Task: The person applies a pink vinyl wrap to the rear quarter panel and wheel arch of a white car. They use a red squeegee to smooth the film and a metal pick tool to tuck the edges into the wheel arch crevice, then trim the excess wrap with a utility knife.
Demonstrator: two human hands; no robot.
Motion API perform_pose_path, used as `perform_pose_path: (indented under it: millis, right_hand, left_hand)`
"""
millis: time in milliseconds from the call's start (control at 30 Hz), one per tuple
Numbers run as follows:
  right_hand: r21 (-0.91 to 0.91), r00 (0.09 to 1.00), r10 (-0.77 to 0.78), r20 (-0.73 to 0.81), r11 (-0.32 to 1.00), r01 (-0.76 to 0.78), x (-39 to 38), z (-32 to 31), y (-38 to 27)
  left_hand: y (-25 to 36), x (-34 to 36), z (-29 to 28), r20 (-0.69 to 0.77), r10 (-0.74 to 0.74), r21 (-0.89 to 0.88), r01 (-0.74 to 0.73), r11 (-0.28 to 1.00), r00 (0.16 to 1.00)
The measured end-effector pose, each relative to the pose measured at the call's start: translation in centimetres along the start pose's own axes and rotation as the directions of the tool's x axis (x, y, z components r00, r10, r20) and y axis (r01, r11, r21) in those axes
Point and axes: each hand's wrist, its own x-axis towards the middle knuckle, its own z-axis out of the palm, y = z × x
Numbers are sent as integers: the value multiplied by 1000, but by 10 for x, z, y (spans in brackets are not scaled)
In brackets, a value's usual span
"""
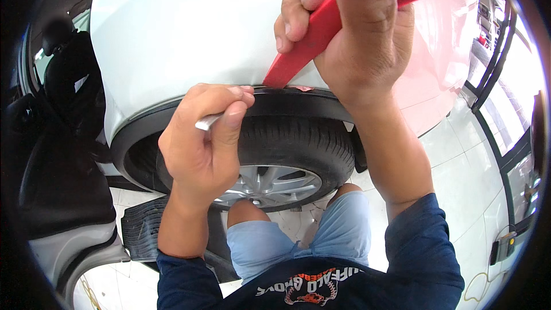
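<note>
My right hand [364, 40] is closed round a long, flat red pry tool [310, 43]. Its narrow tip meets the seam between the white car body panel [189, 28] and the black wheel arch trim [298, 102]. A small pinkish scrap [303, 88] shows at that seam, just right of the tip. To the left, my left hand [198, 138] pinches a thin, whitish, stick-like piece [208, 121] with a blunt end. The fingertips of that hand are at the trim's upper edge; the piece's far end is hidden by them.
Below the trim is a black tyre [293, 143] on a silver alloy wheel [275, 182]. An open car door area with a dark seat [69, 74] lies at the left. A black ribbed mat [143, 227] is on the pale tiled floor [459, 181]. Dark-framed glass doors [505, 138] stand at the right.
</note>
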Motion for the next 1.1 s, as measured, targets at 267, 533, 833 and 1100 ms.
perform_pose_path:
  millis: [267, 533, 833, 1100]
  right_hand:
    - [-120, 999, 8, 36, 993, -3, -5, -8, 0]
    - [-275, 993, 2, 118, 961, 31, -9, 11, 1]
    - [-381, 979, 145, 143, 921, -80, -20, 28, 10]
    - [-605, 946, 140, 292, 793, 69, -32, 17, 8]
  left_hand:
    - [-6, 2, 18, -142, 17, -170, -42, 985, 990]
    - [3, -5, 19, -90, 80, 123, -68, 990, 993]
    - [-1, -13, 14, -285, -38, 145, 82, 986, 958]
    - [-2, -8, 14, -147, -262, -92, 250, 964, 954]
